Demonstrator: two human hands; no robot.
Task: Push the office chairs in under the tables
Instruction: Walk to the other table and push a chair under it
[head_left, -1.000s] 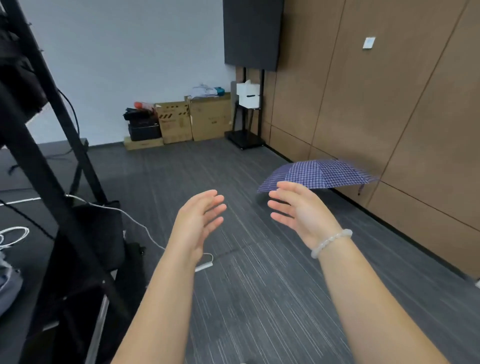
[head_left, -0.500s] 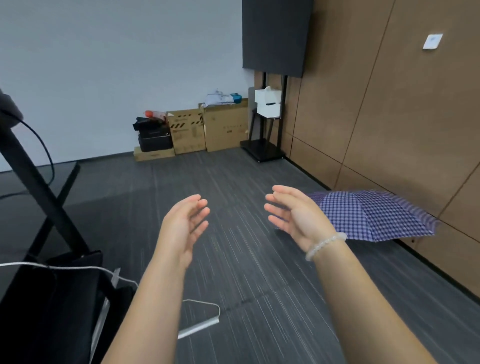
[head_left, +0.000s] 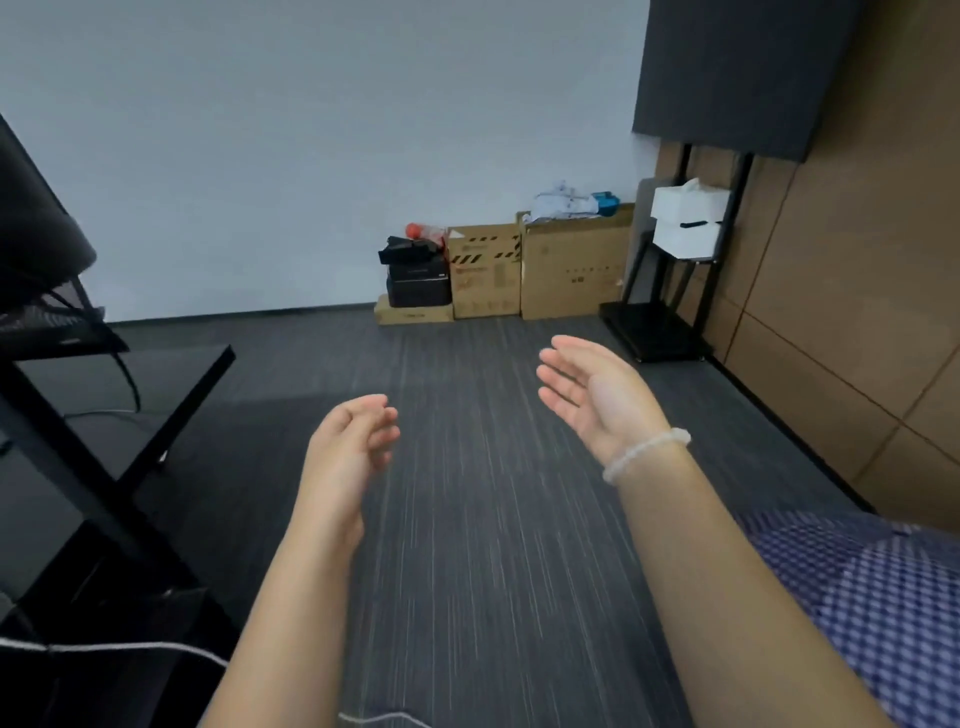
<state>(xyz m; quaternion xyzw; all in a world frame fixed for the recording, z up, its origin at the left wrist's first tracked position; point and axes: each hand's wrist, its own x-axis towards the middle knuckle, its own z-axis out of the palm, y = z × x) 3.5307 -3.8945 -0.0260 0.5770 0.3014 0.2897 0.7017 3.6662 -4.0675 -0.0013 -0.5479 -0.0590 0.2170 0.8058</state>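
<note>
Both hands, left hand (head_left: 348, 457) and right hand (head_left: 597, 400), empty (palms facing).

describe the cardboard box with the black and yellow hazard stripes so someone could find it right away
Look to the white back wall, where boxes line the floor near the wood-panelled corner. The striped box stands between a black case stack and a larger plain carton; only it bears hazard stripes.

1. An open blue-and-white checked umbrella (head_left: 878, 613) lies on the grey carpet (head_left: 467, 571) at lower right.
2. Cardboard boxes (head_left: 540, 270) line the far white wall (head_left: 311, 130), just beside stacked black cases (head_left: 418, 280).
3. White boxes (head_left: 688, 223) sit on a black stand (head_left: 660, 327) against the wood-panelled wall (head_left: 857, 260).
</note>
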